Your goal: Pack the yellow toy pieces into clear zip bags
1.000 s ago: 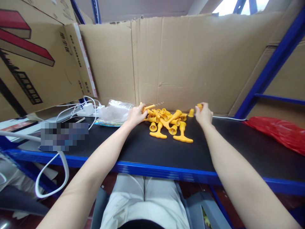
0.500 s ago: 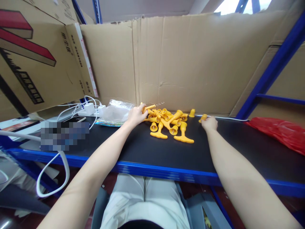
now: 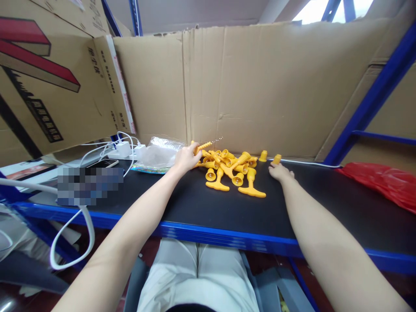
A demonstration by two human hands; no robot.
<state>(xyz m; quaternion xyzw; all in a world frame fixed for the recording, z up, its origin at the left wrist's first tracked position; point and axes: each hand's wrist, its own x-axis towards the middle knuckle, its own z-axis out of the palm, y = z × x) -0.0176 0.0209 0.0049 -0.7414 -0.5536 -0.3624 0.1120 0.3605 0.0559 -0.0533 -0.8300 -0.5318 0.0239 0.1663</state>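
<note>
My left hand is closed around a yellow spiral-shafted tool at the left edge of the pile; its far end looks thin and shiny, pointing right. Its handle is mostly hidden in my fingers. At the right, my right hand lies low with fingers loosened, just in front of an upright yellow cap. Another yellow cap stands a little to its left. Between my hands lies a pile of yellow caps and T-shaped handles. Two T-handles lie at its front.
A clear plastic bag lies left of the pile, beside white chargers and cables. A red plastic bag rests at the right. Cardboard stands along the back of the black tabletop, which has a blue metal front edge.
My right hand has shifted slightly left and lower, its fingers loosening from the yellow cap, which now stands upright behind them. The left hand keeps its hold, nearly still.
</note>
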